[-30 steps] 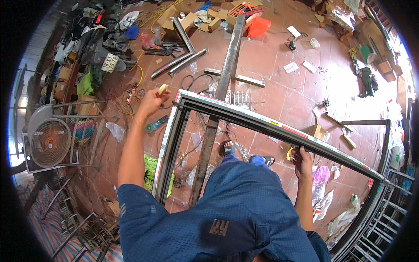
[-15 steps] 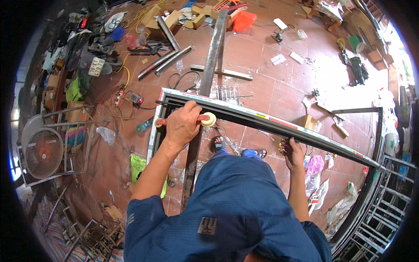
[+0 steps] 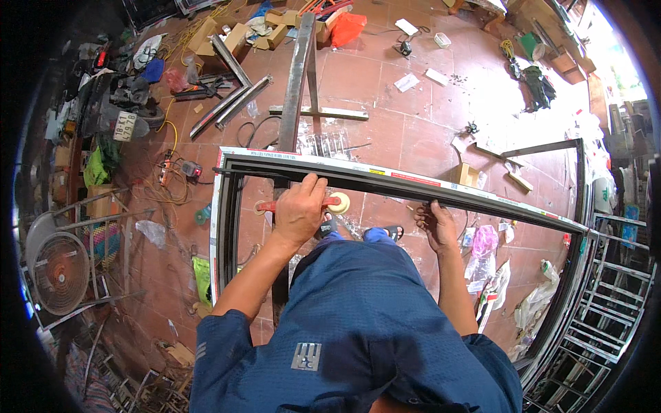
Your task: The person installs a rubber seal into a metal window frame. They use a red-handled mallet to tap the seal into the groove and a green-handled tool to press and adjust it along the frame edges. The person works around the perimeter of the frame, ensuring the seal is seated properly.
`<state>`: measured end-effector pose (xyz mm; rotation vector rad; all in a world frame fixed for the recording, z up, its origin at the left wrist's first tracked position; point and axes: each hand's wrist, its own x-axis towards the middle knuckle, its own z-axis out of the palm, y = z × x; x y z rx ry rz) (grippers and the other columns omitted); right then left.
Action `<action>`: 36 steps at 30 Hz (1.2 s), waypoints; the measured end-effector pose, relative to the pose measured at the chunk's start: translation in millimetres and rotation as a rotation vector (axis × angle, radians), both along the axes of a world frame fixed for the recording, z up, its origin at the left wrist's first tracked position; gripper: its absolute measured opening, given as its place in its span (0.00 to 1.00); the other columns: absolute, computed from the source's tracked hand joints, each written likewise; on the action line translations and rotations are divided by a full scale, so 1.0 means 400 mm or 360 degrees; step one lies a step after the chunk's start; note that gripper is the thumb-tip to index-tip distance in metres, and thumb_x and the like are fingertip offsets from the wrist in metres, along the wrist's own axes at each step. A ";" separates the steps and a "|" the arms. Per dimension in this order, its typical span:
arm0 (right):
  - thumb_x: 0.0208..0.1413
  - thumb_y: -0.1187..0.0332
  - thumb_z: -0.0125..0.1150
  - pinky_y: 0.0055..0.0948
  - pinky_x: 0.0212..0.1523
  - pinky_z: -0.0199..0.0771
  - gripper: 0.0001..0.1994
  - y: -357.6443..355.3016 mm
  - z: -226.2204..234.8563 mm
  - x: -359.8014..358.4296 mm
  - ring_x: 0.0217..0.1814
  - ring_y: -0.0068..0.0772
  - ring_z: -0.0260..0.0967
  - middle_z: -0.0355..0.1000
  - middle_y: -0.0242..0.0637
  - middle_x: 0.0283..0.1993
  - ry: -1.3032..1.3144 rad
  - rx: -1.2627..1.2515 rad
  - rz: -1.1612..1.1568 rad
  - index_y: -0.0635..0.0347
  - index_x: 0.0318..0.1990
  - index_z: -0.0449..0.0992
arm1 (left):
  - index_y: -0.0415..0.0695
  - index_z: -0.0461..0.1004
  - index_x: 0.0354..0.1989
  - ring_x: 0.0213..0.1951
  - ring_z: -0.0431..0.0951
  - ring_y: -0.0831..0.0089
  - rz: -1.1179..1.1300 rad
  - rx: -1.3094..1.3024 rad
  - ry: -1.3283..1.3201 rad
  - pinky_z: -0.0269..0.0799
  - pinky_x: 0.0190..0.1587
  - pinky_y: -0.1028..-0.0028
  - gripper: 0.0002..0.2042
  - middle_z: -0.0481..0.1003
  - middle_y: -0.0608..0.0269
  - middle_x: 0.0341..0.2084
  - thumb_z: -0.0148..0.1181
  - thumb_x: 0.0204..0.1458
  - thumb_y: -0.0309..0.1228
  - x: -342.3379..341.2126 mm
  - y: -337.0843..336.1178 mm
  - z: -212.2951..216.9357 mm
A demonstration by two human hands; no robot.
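A large dark metal frame (image 3: 344,175) with white printed film along its outer edge lies in front of me, its long bar running from left to lower right. My left hand (image 3: 301,210) is closed round a mallet (image 3: 338,202) with a red handle and a round cream end, just at the near side of that bar. Farther right, my right hand (image 3: 439,226) has its thumb up at the bar's near edge and its fingers curled. Whatever those fingers hold, if anything, is too small to make out. A metal beam (image 3: 297,82) passes beneath the frame.
A fan (image 3: 60,272) stands at the left, near cords and a power tool (image 3: 165,168). Metal profiles (image 3: 237,103) and cardboard boxes (image 3: 206,36) lie beyond the frame. Plastic bags (image 3: 485,248) litter the tiled floor at right, beside a metal ladder-like rack (image 3: 606,296).
My left hand, with the mallet, has moved right along the bar, away from the frame's left corner. My right hand stays near the same place on the bar. The whole view has shifted.
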<state>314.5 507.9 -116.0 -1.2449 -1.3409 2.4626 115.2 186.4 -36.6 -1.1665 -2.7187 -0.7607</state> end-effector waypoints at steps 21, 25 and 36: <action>0.69 0.59 0.59 0.33 0.43 0.80 0.11 -0.169 -0.012 -0.128 0.36 0.35 0.78 0.80 0.38 0.36 0.0128 -0.0218 0.0126 0.59 0.45 0.77 | 0.49 0.78 0.40 0.31 0.74 0.64 -0.0054 0.0017 0.0349 0.68 0.35 0.64 0.10 0.73 0.66 0.34 0.62 0.52 0.38 0.009 0.044 -0.118; 0.67 0.61 0.62 0.34 0.43 0.80 0.09 -0.198 -0.015 -0.166 0.37 0.35 0.79 0.80 0.37 0.36 0.0088 -0.0300 0.0197 0.57 0.44 0.78 | 0.50 0.78 0.38 0.30 0.73 0.65 -0.0104 0.0071 0.0351 0.66 0.34 0.64 0.08 0.73 0.67 0.33 0.61 0.52 0.37 0.000 0.044 -0.114; 0.64 0.64 0.65 0.34 0.45 0.81 0.09 -0.205 -0.019 -0.188 0.38 0.35 0.80 0.81 0.37 0.38 0.0089 -0.0275 0.0299 0.58 0.45 0.79 | 0.50 0.79 0.37 0.30 0.73 0.66 -0.0139 0.0124 0.0393 0.67 0.34 0.64 0.09 0.74 0.68 0.35 0.62 0.51 0.38 -0.015 0.029 -0.120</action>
